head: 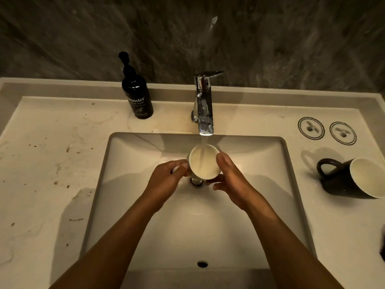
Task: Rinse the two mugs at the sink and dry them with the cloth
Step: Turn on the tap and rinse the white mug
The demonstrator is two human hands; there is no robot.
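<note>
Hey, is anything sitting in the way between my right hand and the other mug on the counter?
Nothing visible. The right hand holds the white mug under the tap with the left hand. The dark mug lies on its side on the counter to the right, with only bare basin rim and countertop between.

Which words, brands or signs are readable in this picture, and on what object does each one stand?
"Dunster": soap bottle, large white letters on its label.
"hand wash": same bottle, below the brand.
Small line under that: too small to read.
Two round coasters on the counter: printed text too blurred to read.
</note>
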